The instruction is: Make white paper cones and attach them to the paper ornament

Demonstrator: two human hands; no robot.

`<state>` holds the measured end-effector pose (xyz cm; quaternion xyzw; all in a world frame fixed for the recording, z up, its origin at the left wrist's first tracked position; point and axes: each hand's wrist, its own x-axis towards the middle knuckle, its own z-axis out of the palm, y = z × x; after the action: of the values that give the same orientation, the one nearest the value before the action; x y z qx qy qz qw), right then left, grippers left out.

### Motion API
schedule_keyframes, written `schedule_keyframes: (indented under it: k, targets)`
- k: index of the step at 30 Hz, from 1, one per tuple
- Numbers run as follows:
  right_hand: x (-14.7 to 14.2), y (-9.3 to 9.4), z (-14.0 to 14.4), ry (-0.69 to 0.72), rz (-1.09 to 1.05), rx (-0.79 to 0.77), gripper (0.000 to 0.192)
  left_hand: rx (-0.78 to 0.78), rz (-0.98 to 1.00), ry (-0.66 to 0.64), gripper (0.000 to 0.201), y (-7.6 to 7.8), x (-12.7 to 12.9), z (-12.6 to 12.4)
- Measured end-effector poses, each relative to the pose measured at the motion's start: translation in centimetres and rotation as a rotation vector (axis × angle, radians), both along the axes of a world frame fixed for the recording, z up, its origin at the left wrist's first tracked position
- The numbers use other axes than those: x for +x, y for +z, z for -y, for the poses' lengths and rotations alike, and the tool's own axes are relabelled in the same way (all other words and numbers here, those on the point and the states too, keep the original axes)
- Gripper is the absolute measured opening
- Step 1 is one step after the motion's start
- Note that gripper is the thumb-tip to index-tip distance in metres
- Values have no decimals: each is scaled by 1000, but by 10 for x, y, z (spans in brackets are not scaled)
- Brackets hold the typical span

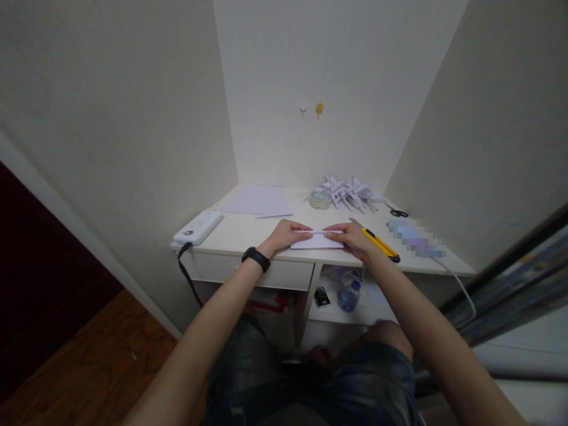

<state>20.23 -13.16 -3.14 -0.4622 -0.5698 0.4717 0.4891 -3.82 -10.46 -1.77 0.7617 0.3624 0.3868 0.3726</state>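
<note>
A folded sheet of white paper (316, 241) lies near the front edge of the white desk (248, 234). My left hand (288, 234) pinches its left end between thumb and fingers. At the right end my right hand (348, 236) grips it the same way, both thumbs on the near side along a crease. Just beyond my right hand rests a yellow utility knife (379, 244) with its blade out. A black band (256, 258) is around my left wrist.
Flat white sheets (255, 200) lie at the back left, near a white power strip (198, 227). Behind my hands are a tape roll (320, 200) and a pile of folded paper pieces (350, 192). Black scissors (398, 213) and a blurred phone-like object (412, 238) sit right. Below, a shelf holds a bottle (349, 297).
</note>
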Motion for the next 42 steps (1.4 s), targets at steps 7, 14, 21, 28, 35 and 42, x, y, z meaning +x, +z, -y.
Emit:
schedule_keyframes:
  k: [7, 14, 21, 28, 35, 42]
  targets:
    - [-2, 2, 2, 17, -95, -6, 35, 4, -2, -10, 34, 0, 0, 1]
    - [-3, 3, 3, 1, -103, -30, 35, -32, 23, -21, 40, -6, 1, -4]
    - [-2, 2, 1, -11, -49, -11, 37, -13, 23, -23, 41, -10, 1, -9]
    - [-1, 1, -1, -18, -61, -6, 36, -11, 74, -44, 41, -13, 1, -11]
    - [-1, 2, 1, 19, -113, -45, 39, -66, 171, -54, 37, -11, 1, -8]
    - [2, 0, 0, 1, -35, -27, 42, -99, 212, -64, 35, -10, 1, -6]
